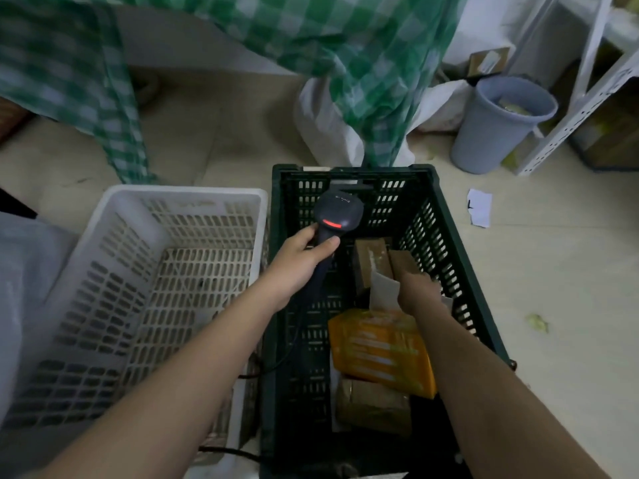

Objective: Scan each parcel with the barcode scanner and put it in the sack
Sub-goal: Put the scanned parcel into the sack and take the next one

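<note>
My left hand (301, 261) grips the handle of a black barcode scanner (337, 212) with a red light, held over the dark green crate (460, 250). Inside the crate lie two brown cardboard parcels (371, 259), an orange padded parcel (380, 350) and a tan wrapped parcel (373, 406). My right hand (415, 292) reaches down into the crate among the brown parcels and a pale flat parcel (382, 290); its fingers are hidden, so I cannot tell what it holds. A white sack (328, 126) stands on the floor beyond the crate, partly under a green checked cloth (373, 63).
A white slatted basket (145, 271) stands left of the crate. A grey bin (498, 126) and a white metal rack (587, 98) are at the back right. A paper scrap (480, 207) lies on the tiled floor. A cable (228, 452) runs between the basket and the crate.
</note>
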Tool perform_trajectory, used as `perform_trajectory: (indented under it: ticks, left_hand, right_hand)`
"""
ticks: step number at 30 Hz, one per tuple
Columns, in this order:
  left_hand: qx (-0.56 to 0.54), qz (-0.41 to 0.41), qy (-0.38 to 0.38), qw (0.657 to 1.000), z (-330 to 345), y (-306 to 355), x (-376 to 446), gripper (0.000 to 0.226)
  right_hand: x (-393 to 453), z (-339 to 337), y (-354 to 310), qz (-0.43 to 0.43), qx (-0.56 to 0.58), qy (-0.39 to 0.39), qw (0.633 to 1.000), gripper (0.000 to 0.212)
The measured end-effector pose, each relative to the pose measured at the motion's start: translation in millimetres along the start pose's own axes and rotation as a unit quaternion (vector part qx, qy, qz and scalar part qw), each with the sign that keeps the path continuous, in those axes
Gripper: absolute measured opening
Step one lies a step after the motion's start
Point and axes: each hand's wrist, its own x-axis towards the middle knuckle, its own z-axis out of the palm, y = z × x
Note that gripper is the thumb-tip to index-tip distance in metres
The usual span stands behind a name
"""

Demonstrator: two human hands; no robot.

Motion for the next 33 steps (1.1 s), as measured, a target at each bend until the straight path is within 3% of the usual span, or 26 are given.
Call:
perform_trajectory:
  ticks: [3,6,8,12,15,20,24,28,33]
  left_hand:
    - [-0.009,-0.007,0.016,1.0,-5,-10,2,0.037]
    - [-0.03,-0.009,0.035,0.999,-11,-8,-5,0.042]
    - [-0.04,-0.001,0.058,0.998,-18,-1,-16,0.041]
    - [-0.058,0.019,0.096,0.994,-42,18,-53,0.029]
    - [-0.06,0.042,0.121,0.99,-63,33,-89,0.021]
    - [-0.056,0.062,0.144,0.986,-89,46,-149,0.016]
    - [-0.042,0.075,0.134,0.987,-95,43,-186,0.014]
    - [-0.028,0.078,0.126,0.989,-103,36,-205,0.013]
    - [-0.053,0.077,0.126,0.988,-110,22,-219,0.014]
  right_hand:
    - [0,-1,-3,-0.014,-0.009,0.049,0.999,0.009]
    - [-3,-18,-6,-0.02,0.048,0.144,0.988,0.012]
    - [-9,-35,-7,-0.041,0.07,0.22,0.972,0.027]
    - [-43,-70,-15,-0.112,0.173,0.346,0.915,0.022]
    - [-81,-89,-28,-0.168,0.328,0.288,0.884,0.021]
    - [-144,-100,-50,-0.18,0.509,0.204,0.817,0.01]
    - [-178,-103,-63,-0.169,0.566,0.212,0.778,0.015]
    - [-198,-104,-70,-0.141,0.619,0.185,0.75,0.038]
    - [-213,-112,-73,-0.135,0.671,0.169,0.709,0.016]
